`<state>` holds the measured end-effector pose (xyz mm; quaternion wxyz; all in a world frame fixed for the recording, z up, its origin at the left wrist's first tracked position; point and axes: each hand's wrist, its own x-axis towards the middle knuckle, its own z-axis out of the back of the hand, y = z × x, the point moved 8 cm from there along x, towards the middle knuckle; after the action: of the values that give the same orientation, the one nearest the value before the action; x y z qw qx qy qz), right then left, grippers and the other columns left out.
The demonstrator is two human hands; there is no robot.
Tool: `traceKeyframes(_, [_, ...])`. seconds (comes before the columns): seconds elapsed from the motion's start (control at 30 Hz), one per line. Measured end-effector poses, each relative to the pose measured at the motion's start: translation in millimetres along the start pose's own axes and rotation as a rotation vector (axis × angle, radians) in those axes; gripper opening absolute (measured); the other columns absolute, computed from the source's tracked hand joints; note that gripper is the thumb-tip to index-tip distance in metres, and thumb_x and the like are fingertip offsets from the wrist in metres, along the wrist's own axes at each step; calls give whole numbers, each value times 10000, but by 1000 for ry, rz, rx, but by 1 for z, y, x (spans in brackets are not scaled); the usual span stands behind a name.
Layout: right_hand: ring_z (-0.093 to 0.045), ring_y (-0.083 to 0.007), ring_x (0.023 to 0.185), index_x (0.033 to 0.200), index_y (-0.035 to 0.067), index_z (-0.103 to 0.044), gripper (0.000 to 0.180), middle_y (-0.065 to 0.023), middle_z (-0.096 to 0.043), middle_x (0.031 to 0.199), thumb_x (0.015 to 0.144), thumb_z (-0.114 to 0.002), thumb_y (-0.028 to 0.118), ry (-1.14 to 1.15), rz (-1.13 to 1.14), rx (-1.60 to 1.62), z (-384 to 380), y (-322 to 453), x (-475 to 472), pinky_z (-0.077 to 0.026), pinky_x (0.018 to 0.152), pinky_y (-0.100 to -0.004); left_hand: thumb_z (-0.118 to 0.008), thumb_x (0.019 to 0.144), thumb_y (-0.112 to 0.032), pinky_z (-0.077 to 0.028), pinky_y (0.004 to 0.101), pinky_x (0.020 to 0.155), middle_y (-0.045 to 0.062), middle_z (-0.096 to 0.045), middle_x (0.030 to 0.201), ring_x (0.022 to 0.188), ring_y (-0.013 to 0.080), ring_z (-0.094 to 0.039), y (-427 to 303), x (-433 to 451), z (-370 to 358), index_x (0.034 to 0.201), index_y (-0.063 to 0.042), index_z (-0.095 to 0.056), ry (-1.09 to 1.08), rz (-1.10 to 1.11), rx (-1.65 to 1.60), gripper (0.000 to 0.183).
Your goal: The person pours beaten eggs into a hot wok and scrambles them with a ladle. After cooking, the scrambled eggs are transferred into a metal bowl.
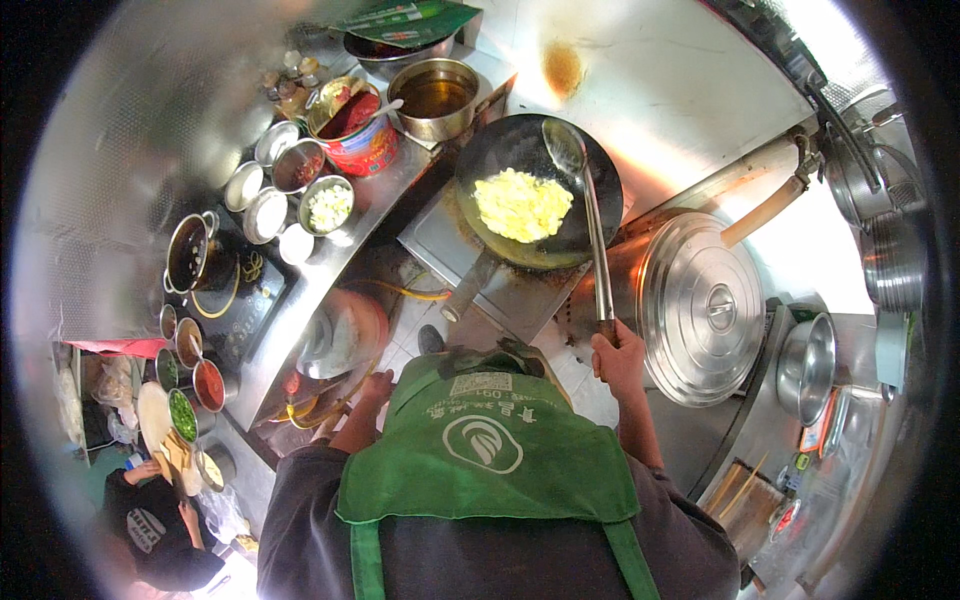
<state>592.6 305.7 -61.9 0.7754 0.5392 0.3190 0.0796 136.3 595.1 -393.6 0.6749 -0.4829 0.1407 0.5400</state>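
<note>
My right hand (619,354) grips the dark end of a long-handled wok ladle (598,255). The ladle's bowl rests against the far side of a black wok (502,142). A mound of pale yellow food (523,205), which looks like scrambled egg, lies in the wok beside the bowl. The wok's thick handle (471,288) points back towards me, with no hand on it. My left hand (378,387) is low by the left edge of my green apron (487,495), away from the wok. Nothing shows in it, and its fingers are too indistinct to judge.
A large lidded stockpot (679,315) stands to the right of the wok. On the left counter are a pot of brown liquid (435,94), an opened tomato can (364,150) and several ingredient bowls (328,208). A co-worker (154,525) handles a knife at lower left.
</note>
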Motion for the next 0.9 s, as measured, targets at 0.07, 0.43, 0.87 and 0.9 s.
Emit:
traceKeyframes(0.07, [-435,-90,405,913,15,-600,105,-10,-505,584,878,-592,114,43,-9,82,-3,8,1,-348,370,-256,-556,906,-374,-516,474,731,208,-679,860,789,346,-677,-4,3,-3,971,37,-626,13,-114,87,422])
traceKeyframes(0.43, [-526,-93,522,1333,-6,-486,404,-89,-634,858,1019,-480,248,617,-206,1118,-67,102,0,-421,410,-204,-533,893,-325,-515,442,703,230,-676,819,729,316,-657,10,9,-3,943,85,-635,5,-99,-9,425])
traceKeyframes(0.87, [-542,-115,533,1122,4,-581,273,-69,-614,776,964,-587,227,398,-151,464,-166,159,86,-430,418,-240,-521,863,-331,-466,463,664,229,-663,777,676,311,-624,15,-16,12,802,56,-659,-128,-135,2,416])
traceKeyframes(0.9, [-533,-105,535,1146,0,-573,296,-67,-608,784,967,-582,236,375,-153,428,-169,158,90,-425,420,-228,-521,862,-332,-464,460,655,219,-658,761,667,300,-619,29,-13,9,796,53,-655,-133,-41,-131,413])
